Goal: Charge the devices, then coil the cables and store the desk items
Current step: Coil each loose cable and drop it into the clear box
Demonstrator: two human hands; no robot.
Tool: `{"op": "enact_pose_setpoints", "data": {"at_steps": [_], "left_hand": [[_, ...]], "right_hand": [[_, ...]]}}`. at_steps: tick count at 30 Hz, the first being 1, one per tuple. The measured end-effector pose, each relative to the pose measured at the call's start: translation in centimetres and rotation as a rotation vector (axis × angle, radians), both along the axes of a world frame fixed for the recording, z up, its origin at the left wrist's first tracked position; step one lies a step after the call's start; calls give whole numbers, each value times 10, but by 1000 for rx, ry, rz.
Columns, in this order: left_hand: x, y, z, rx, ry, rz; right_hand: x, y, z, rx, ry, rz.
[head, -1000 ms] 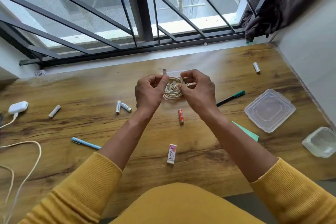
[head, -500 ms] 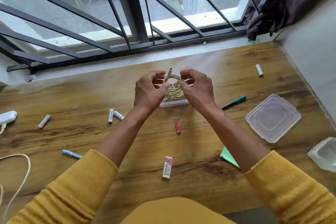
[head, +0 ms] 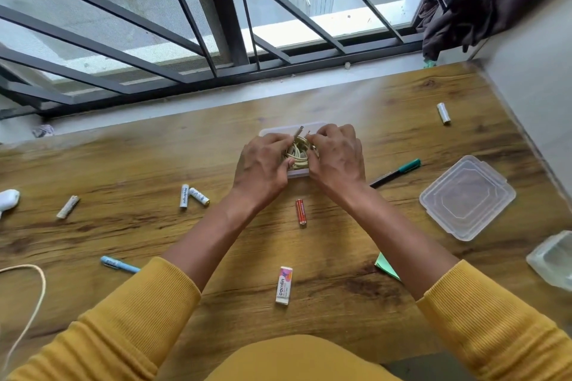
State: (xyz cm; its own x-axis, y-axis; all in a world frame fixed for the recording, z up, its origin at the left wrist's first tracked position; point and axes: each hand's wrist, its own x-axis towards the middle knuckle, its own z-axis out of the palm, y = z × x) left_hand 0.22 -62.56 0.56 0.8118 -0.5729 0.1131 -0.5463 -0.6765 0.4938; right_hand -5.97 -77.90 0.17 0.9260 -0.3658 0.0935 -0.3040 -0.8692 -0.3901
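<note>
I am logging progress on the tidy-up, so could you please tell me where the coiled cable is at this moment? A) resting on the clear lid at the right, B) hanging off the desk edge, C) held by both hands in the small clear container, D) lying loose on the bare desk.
C: the left hand and right hand both grip the coiled cable down inside the small clear container.

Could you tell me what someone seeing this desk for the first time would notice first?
At the middle of the wooden desk, the left hand and right hand hold a coiled cream cable over a small clear box. Batteries lie scattered around, an orange one just nearer the person. A clear lid lies to the right.
</note>
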Motion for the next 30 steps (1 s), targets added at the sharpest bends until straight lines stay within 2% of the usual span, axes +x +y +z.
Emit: {"op": "enact_pose_setpoints", "data": {"at_steps": [7, 16, 22, 26, 30], "left_hand": [[0, -4, 4, 151, -110, -54], [3, -9, 12, 279, -131, -76], [10, -4, 6, 192, -8, -54], [14, 4, 4, 37, 111, 10], [9, 7, 10, -40, 138, 7]], "right_hand": [[-5, 2, -2, -111, 13, 73], [5, 3, 10, -185, 213, 98], [13, 2, 12, -200, 271, 147], [3, -5, 10, -108, 130, 129], [-6, -6, 11, -26, -8, 119]]}}
